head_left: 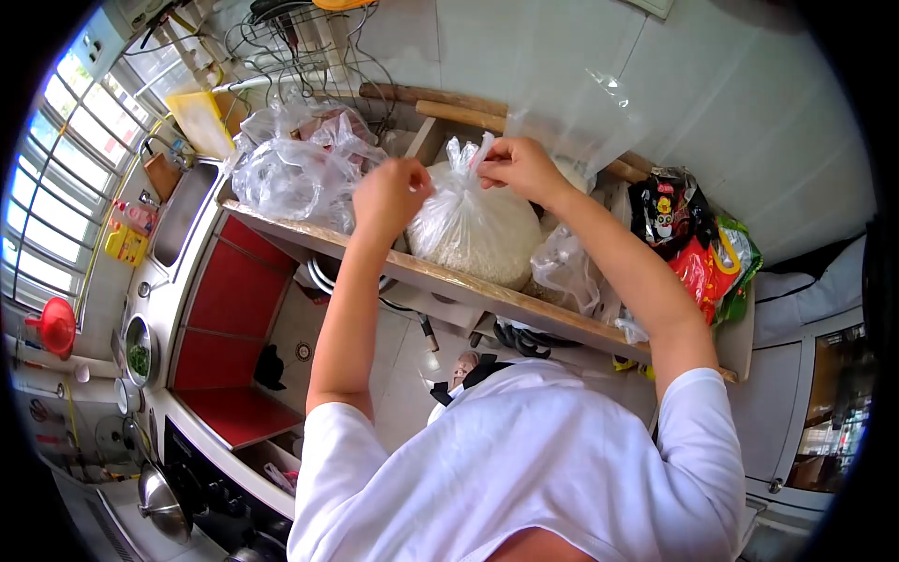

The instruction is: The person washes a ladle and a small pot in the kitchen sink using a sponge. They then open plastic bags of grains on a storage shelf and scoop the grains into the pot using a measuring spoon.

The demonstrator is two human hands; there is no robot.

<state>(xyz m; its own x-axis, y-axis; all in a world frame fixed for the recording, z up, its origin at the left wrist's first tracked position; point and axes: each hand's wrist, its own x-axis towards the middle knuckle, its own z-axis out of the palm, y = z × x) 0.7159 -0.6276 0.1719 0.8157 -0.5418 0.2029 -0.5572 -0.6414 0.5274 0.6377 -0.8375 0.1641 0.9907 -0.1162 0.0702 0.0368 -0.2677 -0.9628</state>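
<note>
Standing on shelf (459, 286), bag (473, 229) (translucent), tiled wall (730, 103)

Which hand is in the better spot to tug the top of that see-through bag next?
Probably the right hand: it's right at the gathered top of the clear bag. The left hand is off to one side, seemingly with a small gap.

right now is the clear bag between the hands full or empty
Not empty: the clear bag bulges, and pale grains show through it. Whether it is full to capacity, I cannot tell.
</note>
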